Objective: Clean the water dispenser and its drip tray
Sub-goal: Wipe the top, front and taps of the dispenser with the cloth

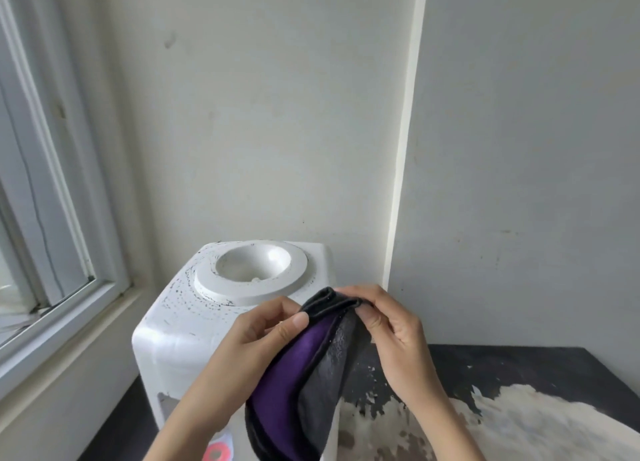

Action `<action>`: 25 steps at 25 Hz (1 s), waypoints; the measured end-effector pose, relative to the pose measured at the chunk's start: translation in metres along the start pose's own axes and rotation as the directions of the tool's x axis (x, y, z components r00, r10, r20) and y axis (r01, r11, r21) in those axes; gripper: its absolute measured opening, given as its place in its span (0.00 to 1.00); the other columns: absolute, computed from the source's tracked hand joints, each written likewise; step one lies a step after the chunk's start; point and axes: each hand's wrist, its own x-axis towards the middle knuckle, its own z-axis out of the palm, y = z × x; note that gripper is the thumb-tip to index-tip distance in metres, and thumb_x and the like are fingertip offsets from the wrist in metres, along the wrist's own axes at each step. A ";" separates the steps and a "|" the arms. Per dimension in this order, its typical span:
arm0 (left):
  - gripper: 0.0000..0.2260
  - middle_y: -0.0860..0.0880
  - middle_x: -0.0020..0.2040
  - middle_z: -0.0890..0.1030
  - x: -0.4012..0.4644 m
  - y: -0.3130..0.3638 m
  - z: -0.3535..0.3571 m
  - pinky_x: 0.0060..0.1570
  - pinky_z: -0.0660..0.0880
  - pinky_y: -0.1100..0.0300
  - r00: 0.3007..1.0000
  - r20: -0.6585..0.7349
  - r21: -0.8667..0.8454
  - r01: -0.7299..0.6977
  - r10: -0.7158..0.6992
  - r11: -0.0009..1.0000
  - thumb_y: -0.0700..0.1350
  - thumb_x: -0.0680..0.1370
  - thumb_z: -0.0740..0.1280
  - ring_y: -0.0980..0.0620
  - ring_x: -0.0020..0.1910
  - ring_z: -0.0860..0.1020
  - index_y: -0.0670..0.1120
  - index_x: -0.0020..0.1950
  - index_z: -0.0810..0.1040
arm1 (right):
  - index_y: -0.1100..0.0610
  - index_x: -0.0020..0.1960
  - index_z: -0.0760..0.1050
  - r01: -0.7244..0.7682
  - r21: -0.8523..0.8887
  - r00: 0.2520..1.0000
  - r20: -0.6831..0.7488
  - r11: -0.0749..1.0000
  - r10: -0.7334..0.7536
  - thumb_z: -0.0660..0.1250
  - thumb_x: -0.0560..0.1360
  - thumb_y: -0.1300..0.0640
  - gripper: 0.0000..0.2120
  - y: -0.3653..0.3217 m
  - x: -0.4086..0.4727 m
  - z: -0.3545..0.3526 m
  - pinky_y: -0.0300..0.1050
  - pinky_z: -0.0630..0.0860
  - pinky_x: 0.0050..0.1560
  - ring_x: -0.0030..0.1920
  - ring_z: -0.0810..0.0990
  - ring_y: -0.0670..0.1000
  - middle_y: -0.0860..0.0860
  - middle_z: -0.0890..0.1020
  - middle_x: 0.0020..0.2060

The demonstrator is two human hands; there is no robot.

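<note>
A white countertop water dispenser (180, 325) stands below me with no bottle on it; its round top socket (252, 270) is bare, and dark specks mark the top surface. In front of it hangs a cloth (304, 384), purple on one side and dark grey on the other. My left hand (263, 325) pinches the cloth's upper left edge. My right hand (384, 322) grips the folded top edge. Both hands hold it just above the dispenser's front right corner. The drip tray is hidden; only a red-orange tap part (216, 452) shows at the bottom.
The dispenser stands on a black table (519, 367) whose surface is worn to pale patches on the right. A window with a white frame (69, 218) runs along the left. Walls meet in a corner just behind the dispenser.
</note>
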 end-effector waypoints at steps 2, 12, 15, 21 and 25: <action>0.09 0.52 0.32 0.75 0.002 -0.003 0.003 0.30 0.67 0.70 0.999 0.039 0.050 0.022 -0.024 0.999 0.52 0.71 0.65 0.58 0.30 0.71 0.50 0.35 0.78 | 0.46 0.51 0.79 -0.074 0.037 0.997 0.012 0.997 0.073 0.61 0.77 0.58 0.11 -0.001 -0.005 -0.005 0.33 0.72 0.53 0.52 0.80 0.46 0.44 0.83 0.46; 0.13 0.49 0.35 0.79 0.022 -0.009 0.041 0.38 0.71 0.62 0.982 0.152 0.182 0.086 -0.114 0.980 0.56 0.71 0.65 0.54 0.35 0.75 0.47 0.39 0.79 | 0.46 0.56 0.71 0.136 -0.433 0.986 0.145 0.891 -0.081 0.70 0.69 0.41 0.19 -0.002 -0.018 -0.033 0.33 0.70 0.56 0.58 0.73 0.44 0.42 0.71 0.54; 0.17 0.45 0.39 0.81 0.028 -0.013 0.050 0.42 0.72 0.57 0.982 0.146 0.190 0.091 -0.120 0.977 0.56 0.71 0.65 0.53 0.37 0.76 0.41 0.44 0.80 | 0.47 0.57 0.70 0.138 -0.503 0.990 0.075 0.853 -0.116 0.70 0.68 0.40 0.21 0.007 -0.025 -0.043 0.33 0.72 0.55 0.57 0.72 0.43 0.43 0.68 0.55; 0.10 0.48 0.38 0.82 0.039 -0.015 0.063 0.43 0.73 0.59 0.984 0.148 0.276 0.051 -0.095 0.960 0.49 0.77 0.65 0.56 0.37 0.77 0.44 0.43 0.81 | 0.49 0.49 0.66 0.111 -0.589 0.990 -0.009 0.800 -0.143 0.63 0.72 0.36 0.18 0.013 -0.029 -0.049 0.30 0.69 0.49 0.45 0.71 0.41 0.39 0.67 0.44; 0.07 0.53 0.40 0.84 0.046 -0.009 0.064 0.46 0.75 0.64 0.979 0.196 0.318 -0.016 -0.049 0.948 0.48 0.78 0.66 0.59 0.41 0.80 0.49 0.43 0.82 | 0.49 0.45 0.65 0.079 -0.552 0.996 0.009 0.830 -0.090 0.62 0.72 0.35 0.18 0.010 -0.025 -0.053 0.31 0.70 0.44 0.41 0.72 0.42 0.41 0.71 0.39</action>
